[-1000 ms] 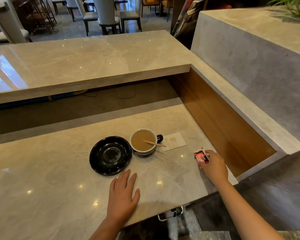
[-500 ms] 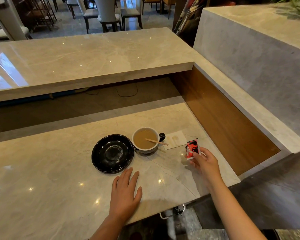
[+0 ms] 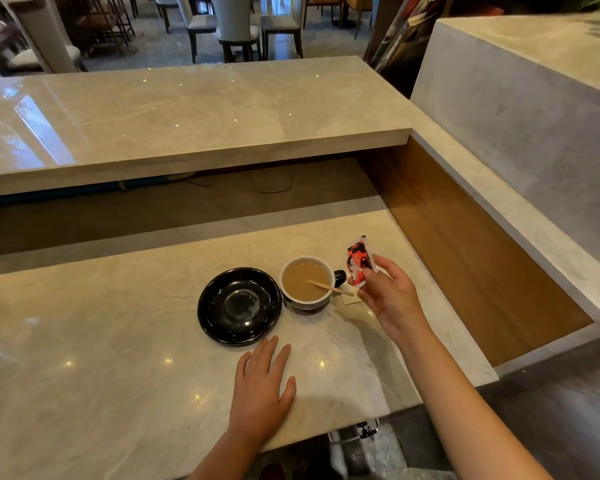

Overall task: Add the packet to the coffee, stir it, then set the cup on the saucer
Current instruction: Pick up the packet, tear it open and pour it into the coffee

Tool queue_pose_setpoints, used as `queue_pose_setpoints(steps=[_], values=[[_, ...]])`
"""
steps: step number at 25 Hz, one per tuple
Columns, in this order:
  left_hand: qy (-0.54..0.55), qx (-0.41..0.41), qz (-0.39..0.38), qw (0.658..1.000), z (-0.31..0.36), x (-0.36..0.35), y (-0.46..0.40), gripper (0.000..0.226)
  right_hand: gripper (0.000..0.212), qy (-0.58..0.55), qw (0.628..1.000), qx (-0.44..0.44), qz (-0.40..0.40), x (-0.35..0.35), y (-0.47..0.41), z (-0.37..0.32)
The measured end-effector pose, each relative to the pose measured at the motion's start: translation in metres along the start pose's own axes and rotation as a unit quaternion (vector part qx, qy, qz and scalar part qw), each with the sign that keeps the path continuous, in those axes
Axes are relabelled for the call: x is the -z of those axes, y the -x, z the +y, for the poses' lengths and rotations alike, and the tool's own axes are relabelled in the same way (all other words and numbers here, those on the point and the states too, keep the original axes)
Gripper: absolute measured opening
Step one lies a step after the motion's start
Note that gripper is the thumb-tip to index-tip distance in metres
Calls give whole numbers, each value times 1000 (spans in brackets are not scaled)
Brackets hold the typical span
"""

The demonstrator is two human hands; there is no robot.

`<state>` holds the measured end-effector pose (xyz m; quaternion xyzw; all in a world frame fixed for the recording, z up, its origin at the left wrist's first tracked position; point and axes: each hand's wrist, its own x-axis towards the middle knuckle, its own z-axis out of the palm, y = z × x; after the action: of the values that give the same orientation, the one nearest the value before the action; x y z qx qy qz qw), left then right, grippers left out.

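A cup [image 3: 308, 284] of light brown coffee stands on the marble counter, its dark handle pointing right. A wooden stirrer [image 3: 329, 287] leans in it over the right rim. Touching the cup's left side lies an empty black saucer [image 3: 239, 305]. My right hand [image 3: 387, 295] holds a red, white and black packet [image 3: 360, 262] upright just right of the cup, above the counter. My left hand [image 3: 262, 389] lies flat on the counter, fingers apart, just in front of the saucer.
A pale napkin [image 3: 352, 299] lies under my right hand beside the cup. A raised marble ledge [image 3: 187, 116] runs behind the work counter [image 3: 84, 358], and a wood-lined wall [image 3: 465, 254] closes the right side. Chairs stand in the background.
My right hand has lifted the packet from the counter's right edge and carried it left and up, to beside the cup. My left hand has stayed flat.
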<state>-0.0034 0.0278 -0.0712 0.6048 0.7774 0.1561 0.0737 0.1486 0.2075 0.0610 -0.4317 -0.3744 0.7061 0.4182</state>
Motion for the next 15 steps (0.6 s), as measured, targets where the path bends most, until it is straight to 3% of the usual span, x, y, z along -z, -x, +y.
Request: queue_pose_setpoints(steps=[6,15], values=[[5,-8,12,1000,-1,0,1,54,27,320,935,150,6,-17,-16,-6],[5,-7,21,1000,1,2,2,53,26,582,757,294,-50,-28,-23,7]])
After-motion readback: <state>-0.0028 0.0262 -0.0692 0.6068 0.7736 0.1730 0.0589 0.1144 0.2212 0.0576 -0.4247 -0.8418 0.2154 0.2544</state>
